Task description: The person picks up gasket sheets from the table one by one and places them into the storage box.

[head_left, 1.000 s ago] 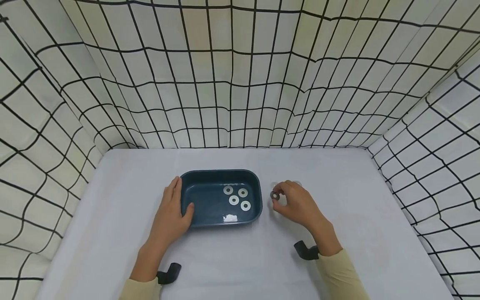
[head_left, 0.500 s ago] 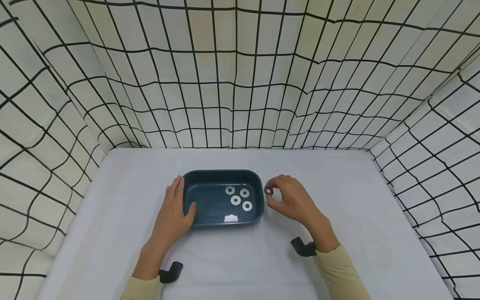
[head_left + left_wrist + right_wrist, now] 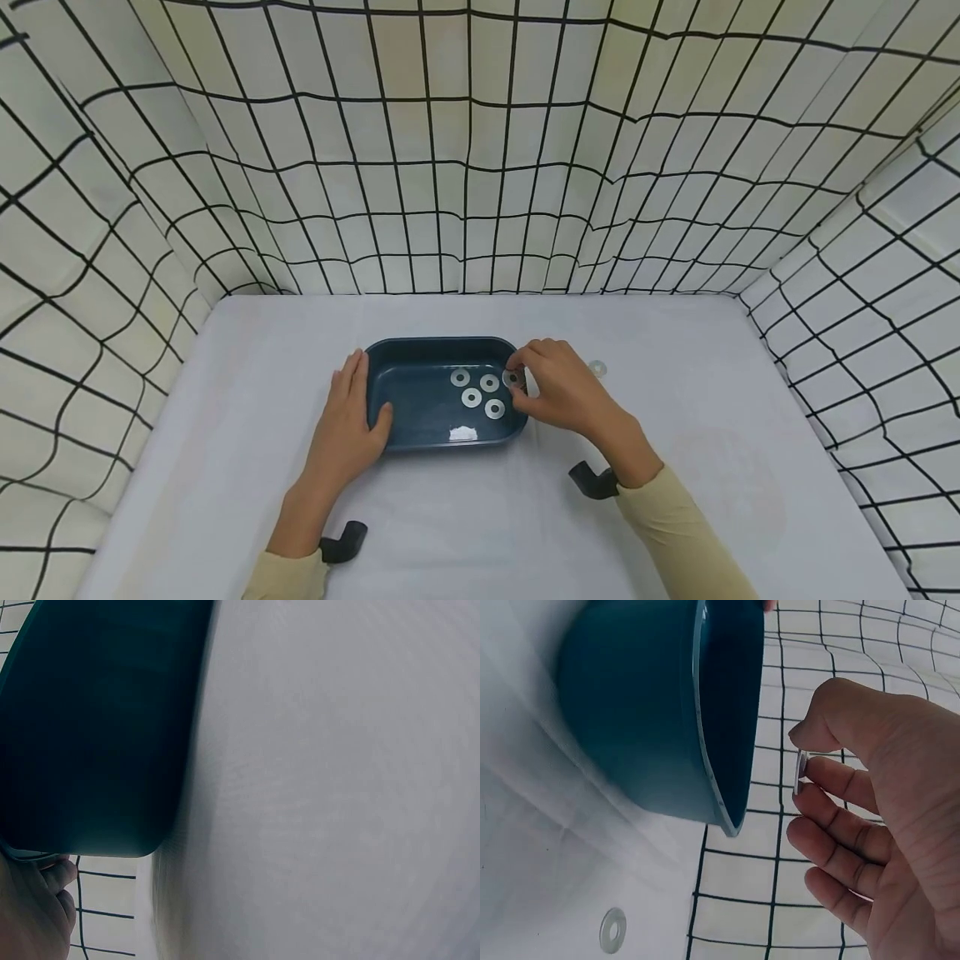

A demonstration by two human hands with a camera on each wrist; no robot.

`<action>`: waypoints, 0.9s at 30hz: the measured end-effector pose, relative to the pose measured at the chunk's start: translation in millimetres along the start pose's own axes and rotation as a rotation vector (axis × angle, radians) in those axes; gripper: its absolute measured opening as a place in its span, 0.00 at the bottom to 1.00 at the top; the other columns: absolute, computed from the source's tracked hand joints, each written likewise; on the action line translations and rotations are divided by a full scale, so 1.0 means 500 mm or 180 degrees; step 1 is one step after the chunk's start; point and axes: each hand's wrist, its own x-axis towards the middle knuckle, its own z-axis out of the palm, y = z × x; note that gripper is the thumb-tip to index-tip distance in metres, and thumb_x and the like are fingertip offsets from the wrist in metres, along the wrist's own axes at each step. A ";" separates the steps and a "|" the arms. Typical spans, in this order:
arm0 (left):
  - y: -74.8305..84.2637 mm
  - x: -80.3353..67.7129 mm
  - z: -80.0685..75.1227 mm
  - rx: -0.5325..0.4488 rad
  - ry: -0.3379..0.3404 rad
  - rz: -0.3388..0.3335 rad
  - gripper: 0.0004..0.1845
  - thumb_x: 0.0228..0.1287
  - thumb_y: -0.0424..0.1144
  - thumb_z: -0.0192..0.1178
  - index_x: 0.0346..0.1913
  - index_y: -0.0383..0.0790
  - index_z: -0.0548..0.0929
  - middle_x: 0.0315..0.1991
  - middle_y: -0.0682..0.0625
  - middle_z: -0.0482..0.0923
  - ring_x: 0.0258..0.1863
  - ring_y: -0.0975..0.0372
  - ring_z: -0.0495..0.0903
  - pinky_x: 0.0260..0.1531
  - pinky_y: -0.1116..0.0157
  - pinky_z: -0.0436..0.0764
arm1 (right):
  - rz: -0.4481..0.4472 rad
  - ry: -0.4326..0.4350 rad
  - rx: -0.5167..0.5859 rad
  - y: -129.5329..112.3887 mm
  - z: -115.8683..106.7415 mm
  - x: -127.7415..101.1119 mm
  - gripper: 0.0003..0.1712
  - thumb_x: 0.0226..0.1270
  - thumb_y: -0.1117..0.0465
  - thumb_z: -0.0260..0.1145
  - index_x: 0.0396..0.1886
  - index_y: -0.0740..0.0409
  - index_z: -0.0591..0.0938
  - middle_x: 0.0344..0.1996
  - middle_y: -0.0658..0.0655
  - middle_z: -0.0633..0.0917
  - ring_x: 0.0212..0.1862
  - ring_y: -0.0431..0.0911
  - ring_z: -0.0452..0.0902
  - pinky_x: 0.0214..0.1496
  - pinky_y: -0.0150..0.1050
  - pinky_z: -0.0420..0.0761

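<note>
Shiny metal washer [image 3: 801, 773], glossy plastic tray [image 3: 390, 360]

Two bare hands, left hand [image 3: 341, 433] and right hand [image 3: 558, 392], no rings or gloves. Both forearms carry pale beige long sleeves [image 3: 675, 533] ending at the wrist. A black angled camera mount [image 3: 341, 546] sits under the left wrist; a matching black mount [image 3: 592, 482] under the right.

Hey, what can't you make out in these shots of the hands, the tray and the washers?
- Head view: the washer in the right hand is half hidden by fingertips.
- Left wrist view: the blue tray is blurred and cropped, its contents unseen; left hand cut off.
- Right wrist view: tray interior faces away.
</note>
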 end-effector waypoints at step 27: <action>0.000 0.000 -0.001 0.0052 0.0021 -0.0009 0.45 0.73 0.39 0.59 0.84 0.27 0.49 0.86 0.32 0.47 0.86 0.39 0.49 0.88 0.46 0.47 | -0.0426 -0.0290 -0.0130 -0.068 0.020 0.027 0.12 0.66 0.57 0.74 0.48 0.51 0.89 0.43 0.48 0.88 0.49 0.44 0.82 0.58 0.44 0.82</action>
